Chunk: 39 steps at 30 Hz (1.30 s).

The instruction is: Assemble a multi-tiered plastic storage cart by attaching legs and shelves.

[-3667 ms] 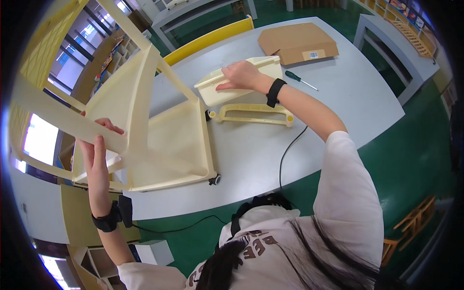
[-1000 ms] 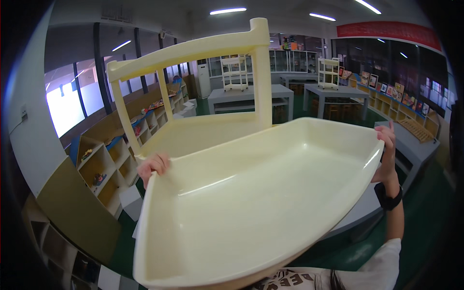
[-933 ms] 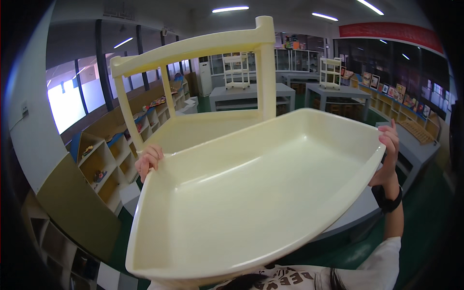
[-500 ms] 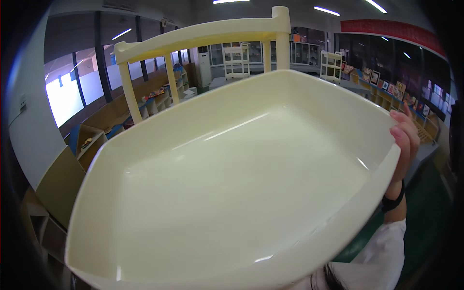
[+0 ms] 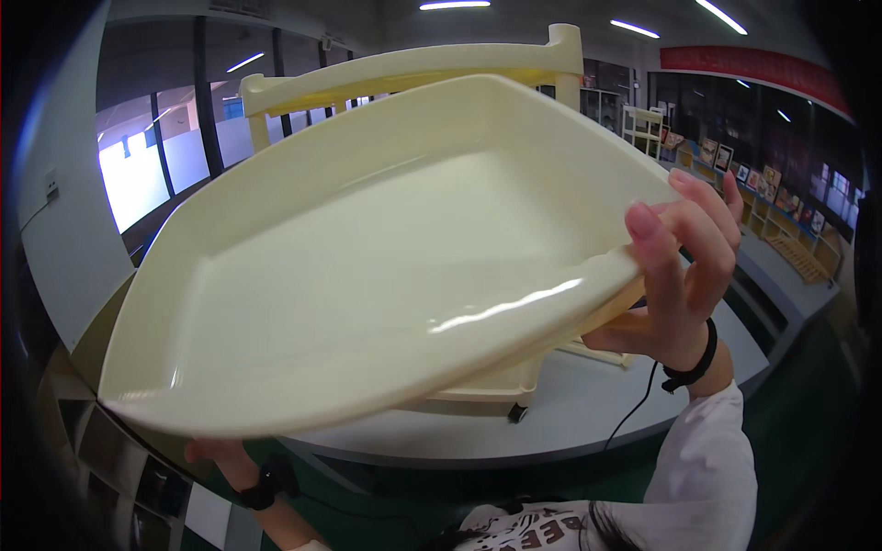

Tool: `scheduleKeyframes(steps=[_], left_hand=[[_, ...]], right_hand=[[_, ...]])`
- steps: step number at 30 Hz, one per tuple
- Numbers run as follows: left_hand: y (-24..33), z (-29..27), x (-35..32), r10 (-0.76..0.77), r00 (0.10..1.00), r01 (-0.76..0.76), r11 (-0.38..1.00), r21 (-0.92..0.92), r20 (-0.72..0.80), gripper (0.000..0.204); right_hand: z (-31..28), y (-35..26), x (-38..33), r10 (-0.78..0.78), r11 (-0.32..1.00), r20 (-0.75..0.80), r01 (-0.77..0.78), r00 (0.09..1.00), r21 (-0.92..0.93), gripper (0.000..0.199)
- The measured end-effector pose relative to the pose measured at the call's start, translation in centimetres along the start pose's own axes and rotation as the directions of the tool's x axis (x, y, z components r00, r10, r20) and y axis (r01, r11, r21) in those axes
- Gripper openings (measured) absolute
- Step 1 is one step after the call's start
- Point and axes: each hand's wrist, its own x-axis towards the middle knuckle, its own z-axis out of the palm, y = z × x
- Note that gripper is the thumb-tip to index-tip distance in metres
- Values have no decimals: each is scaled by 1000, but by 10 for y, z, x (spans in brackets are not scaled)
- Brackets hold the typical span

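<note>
A large cream plastic tray (image 5: 349, 266) with raised walls and rounded corners fills the middle, tilted with its inside toward me. My right hand (image 5: 684, 262) grips its right end, fingers over the rim and thumb underneath. Below the tray's near left corner, my left hand (image 5: 216, 448) shows only in part; the tray hides its fingers. Behind rises a cream trolley frame (image 5: 423, 60) with a top shelf and corner posts. A lower cream tier (image 5: 501, 384) with a black caster (image 5: 518, 413) shows beneath the tray. Whether tray and frame touch is hidden.
The trolley stands on a pale table (image 5: 588, 418), with a black cable (image 5: 634, 409) hanging over its edge. To the right are another table (image 5: 781, 266) and a low shelf with framed pictures (image 5: 744, 174). A smaller cream trolley (image 5: 641, 129) stands farther back. Windows line the left.
The tray has moved left and tipped flatter, uncovering the table and lower tier. My right hand has moved left and down with it; part of my left hand now shows.
</note>
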Motion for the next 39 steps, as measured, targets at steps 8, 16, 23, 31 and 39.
scheduleKeyframes(steps=[8, 16, 23, 31, 39], left_hand=[[-32, 1, 81, 19, 940, 208, 758, 618, -340, 53], [-59, 6, 125, -41, 955, 242, 679, 693, -294, 47], [-73, 2, 148, -141, 972, 233, 708, 666, -190, 49], [-81, 0, 152, -114, 965, 241, 744, 623, -236, 48], [-85, -22, 175, -142, 965, 223, 887, 404, -221, 40]], right_hand=[[30, 1, 1, 96, 995, -31, -96, 995, -14, 51], [53, 10, 3, 177, 983, -63, -179, 982, -38, 58], [50, 14, 8, 170, 985, -69, -171, 983, -14, 65], [54, 12, 14, 162, 986, -53, -160, 985, 46, 62], [50, 28, 46, 140, 977, -50, -129, 989, 172, 63]])
